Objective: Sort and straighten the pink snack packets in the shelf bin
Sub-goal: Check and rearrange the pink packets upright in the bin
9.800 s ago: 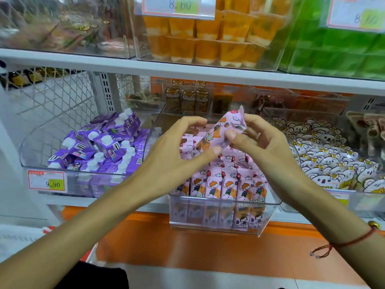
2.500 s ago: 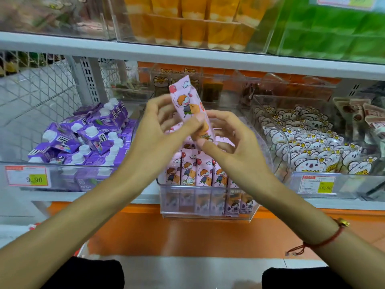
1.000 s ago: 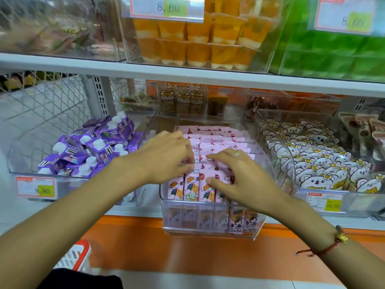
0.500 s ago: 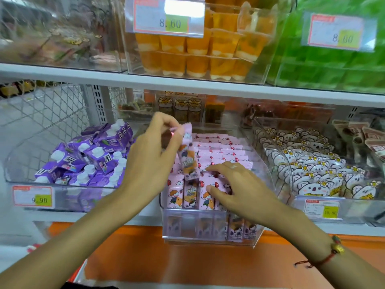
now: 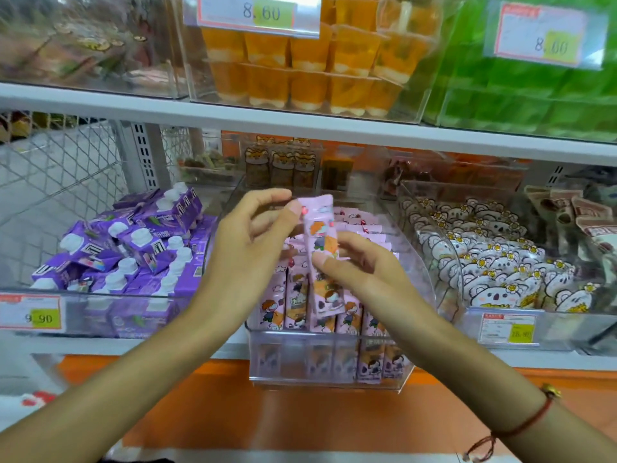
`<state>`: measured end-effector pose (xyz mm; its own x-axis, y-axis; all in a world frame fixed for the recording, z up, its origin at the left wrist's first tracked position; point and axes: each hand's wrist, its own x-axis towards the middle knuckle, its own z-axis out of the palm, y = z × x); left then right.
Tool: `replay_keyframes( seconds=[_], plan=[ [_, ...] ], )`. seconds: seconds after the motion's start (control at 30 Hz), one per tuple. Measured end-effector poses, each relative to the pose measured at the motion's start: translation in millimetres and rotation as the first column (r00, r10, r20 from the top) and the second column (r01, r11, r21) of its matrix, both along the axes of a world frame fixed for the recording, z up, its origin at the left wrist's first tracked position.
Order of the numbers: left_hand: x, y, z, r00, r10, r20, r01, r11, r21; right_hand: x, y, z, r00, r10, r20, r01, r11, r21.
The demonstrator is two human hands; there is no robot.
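Observation:
A clear plastic bin (image 5: 327, 365) on the middle shelf holds several pink snack packets (image 5: 297, 305) standing in rows. One pink packet (image 5: 320, 235) is lifted upright above the bin. My left hand (image 5: 243, 259) pinches its top edge between thumb and fingers. My right hand (image 5: 364, 272) pinches the packet's middle from the right, and its lower end hangs in front of the front row.
A bin of purple drink pouches (image 5: 133, 248) stands to the left with a 9.90 tag. A bin of white bear packets (image 5: 494, 269) stands to the right. The white shelf board (image 5: 300, 128) above carries orange jelly cups (image 5: 300, 68) and green packs.
My left hand has lifted one pink packet higher out of the bin. My right hand left the rows of packets and now pinches that same packet.

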<state>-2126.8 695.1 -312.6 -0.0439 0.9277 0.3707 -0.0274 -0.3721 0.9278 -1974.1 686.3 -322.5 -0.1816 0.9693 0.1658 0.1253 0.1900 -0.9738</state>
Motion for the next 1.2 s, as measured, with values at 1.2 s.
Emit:
replay_keyframes(
  seconds=[1.2],
  plan=[
    [-5.0, 0.0, 5.7, 0.905, -0.408, -0.119, 0.334, 0.857, -0.394, 13.6, 2.8, 14.1, 0.964, -0.179, -0.197, 0.153, 0.978, -0.140]
  ],
)
